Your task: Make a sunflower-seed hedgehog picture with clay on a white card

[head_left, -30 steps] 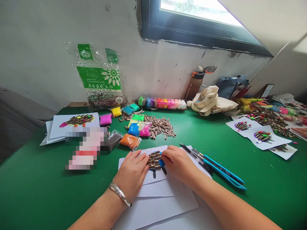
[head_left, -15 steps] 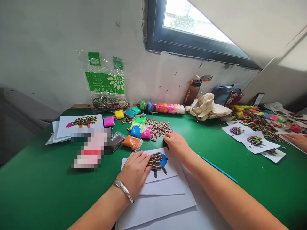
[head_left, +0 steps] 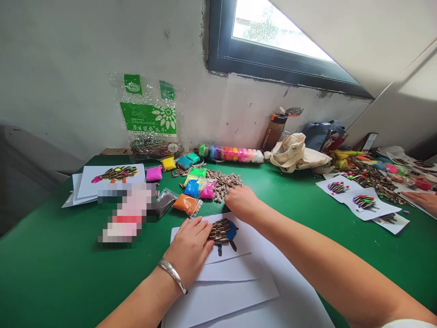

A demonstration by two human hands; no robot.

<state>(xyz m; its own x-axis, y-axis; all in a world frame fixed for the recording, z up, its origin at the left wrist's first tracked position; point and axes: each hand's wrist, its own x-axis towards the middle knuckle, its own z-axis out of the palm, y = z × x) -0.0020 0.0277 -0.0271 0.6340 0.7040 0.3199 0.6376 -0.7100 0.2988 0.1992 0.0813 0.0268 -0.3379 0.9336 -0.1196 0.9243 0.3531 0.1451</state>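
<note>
My left hand lies flat on a sheet of white paper, fingers stretched and thumb apart. Beside its fingertips is a sunflower-seed picture: rows of striped seeds over blue clay, with dark clay legs. My right hand is at the near edge of the loose pile of sunflower seeds, its fingers curled together and pointing down. Whatever its fingertips pinch is hidden. More white sheets lie fanned beneath the picture.
Small packets of coloured clay lie left of the seeds. A clear seed bag leans on the wall, near a row of coloured clay, a bottle and a cloth bag. Another person's hand rests at far right.
My right hand has shifted slightly left and down along the edge of the seed pile, its fingers more curled. My left hand stays flat on the paper.
</note>
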